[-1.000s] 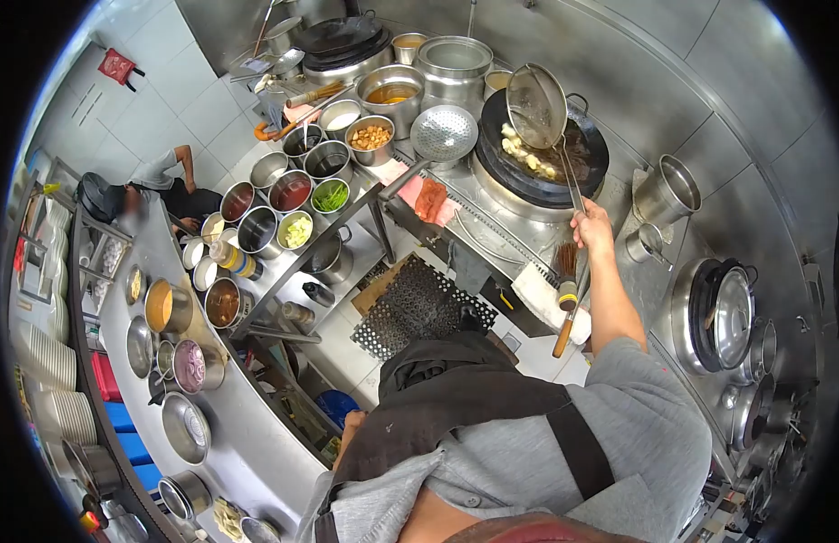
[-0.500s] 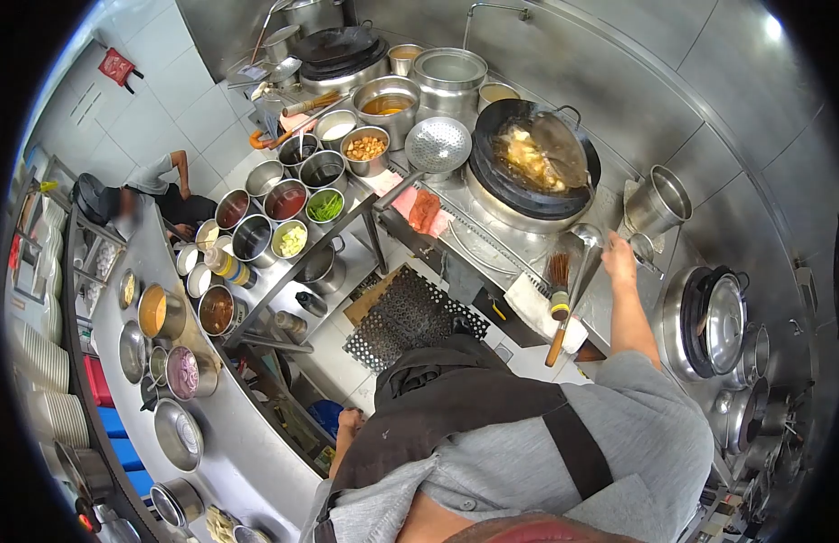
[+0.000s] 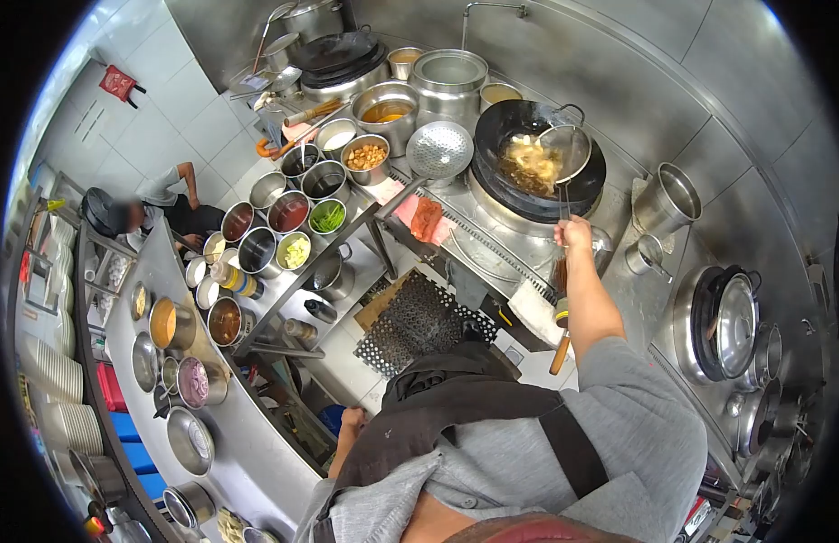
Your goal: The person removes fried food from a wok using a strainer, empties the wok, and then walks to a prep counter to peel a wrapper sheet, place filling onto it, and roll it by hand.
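Left grip (image 3: pixel 352 419) hangs low by the person's side, near the metal surface (image 3: pixel 257 443); fingers look curled, can't tell whether it holds anything. Perforated ladle (image 3: pixel 440 150) lies farther ahead, bowl just left of the wok (image 3: pixel 496 131), touched by neither grip. Food pieces (image 3: pixel 531 165) sit in liquid inside the wok, beyond the right grip and a bit left of it. Strainer (image 3: pixel 572 149) is in the wok's right part, beside the food; contact with the wok wall unclear. Right grip (image 3: pixel 573 233) clasps the strainer's handle, fingers wrapped round, at the wok's near side, mesh head directly beyond it. Tall pot (image 3: pixel 668 199) stands to the right, apart from that grip.
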`<state>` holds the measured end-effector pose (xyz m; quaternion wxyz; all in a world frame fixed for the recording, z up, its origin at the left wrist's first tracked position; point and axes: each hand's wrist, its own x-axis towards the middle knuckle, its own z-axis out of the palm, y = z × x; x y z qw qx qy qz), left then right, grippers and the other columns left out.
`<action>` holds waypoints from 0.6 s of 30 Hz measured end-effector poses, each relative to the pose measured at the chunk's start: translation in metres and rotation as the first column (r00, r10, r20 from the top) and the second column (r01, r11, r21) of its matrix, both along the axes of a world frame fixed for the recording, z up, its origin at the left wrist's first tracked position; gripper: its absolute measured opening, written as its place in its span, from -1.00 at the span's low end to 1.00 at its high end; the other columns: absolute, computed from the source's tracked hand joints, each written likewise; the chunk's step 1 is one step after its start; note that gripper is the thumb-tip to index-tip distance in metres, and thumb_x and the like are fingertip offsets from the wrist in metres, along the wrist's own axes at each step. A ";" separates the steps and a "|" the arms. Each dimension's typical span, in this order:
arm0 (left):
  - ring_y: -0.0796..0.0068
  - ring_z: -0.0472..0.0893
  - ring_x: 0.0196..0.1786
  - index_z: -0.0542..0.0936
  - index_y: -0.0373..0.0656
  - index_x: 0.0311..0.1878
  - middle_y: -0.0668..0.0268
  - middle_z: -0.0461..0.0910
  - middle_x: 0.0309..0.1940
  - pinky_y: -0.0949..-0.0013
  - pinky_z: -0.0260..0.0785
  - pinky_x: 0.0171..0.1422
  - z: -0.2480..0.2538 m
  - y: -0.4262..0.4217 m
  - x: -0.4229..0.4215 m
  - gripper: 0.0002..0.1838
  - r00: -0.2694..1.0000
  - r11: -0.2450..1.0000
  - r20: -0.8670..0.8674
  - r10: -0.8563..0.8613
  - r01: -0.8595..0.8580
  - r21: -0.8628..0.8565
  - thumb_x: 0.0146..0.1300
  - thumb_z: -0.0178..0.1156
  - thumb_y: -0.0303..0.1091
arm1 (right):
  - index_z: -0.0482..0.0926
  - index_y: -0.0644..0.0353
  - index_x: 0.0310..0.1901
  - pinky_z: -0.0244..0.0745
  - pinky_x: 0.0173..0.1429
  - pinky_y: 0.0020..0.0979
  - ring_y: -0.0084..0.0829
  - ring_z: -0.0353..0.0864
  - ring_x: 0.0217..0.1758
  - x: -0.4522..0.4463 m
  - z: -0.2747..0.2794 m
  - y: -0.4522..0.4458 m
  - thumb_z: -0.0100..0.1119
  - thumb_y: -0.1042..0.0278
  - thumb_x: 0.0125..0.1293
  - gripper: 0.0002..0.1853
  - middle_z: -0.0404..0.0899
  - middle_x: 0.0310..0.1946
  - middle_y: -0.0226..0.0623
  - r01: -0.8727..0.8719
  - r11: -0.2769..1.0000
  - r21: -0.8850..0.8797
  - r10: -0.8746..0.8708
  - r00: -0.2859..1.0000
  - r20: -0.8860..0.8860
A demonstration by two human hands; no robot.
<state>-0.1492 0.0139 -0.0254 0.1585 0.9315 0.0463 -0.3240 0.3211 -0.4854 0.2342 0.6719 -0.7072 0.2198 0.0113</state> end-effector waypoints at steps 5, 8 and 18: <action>0.40 0.52 -0.42 0.46 -0.12 -0.01 0.28 0.52 -0.44 0.19 0.39 -0.36 0.063 -0.028 0.031 -0.64 0.357 0.294 -0.363 0.861 -0.931 -0.216 0.05 0.09 -0.38 | 0.39 0.44 -0.15 0.15 -0.78 -0.50 -0.53 0.32 -0.79 0.020 0.005 0.019 -0.02 0.58 0.09 -0.75 0.44 -0.67 -0.29 -0.088 0.978 0.190 0.085 0.996 0.023; 0.31 0.57 -0.32 0.53 -0.14 -0.12 0.23 0.56 -0.34 0.22 0.43 -0.29 0.002 -0.010 0.003 -0.70 0.718 0.617 -0.234 0.655 -0.688 -0.382 -0.01 0.11 -0.42 | 0.42 0.36 -0.22 0.12 -0.80 -0.52 -0.55 0.31 -0.80 0.010 0.022 0.020 -0.02 0.53 0.14 -0.83 0.43 -0.67 -0.32 -0.133 0.980 0.147 0.126 0.991 0.053; 0.21 0.50 -0.01 0.62 -0.02 -0.22 0.22 0.55 -0.09 0.32 0.32 0.09 -0.075 -0.003 -0.042 -0.66 0.989 0.980 0.114 -0.090 0.108 -0.166 -0.02 0.04 -0.11 | 0.36 0.24 0.11 0.14 -0.81 -0.54 -0.59 0.29 -0.82 -0.035 0.061 0.001 -0.10 0.54 0.18 -0.59 0.40 -0.66 -0.39 -0.232 0.946 -0.227 0.246 0.969 0.034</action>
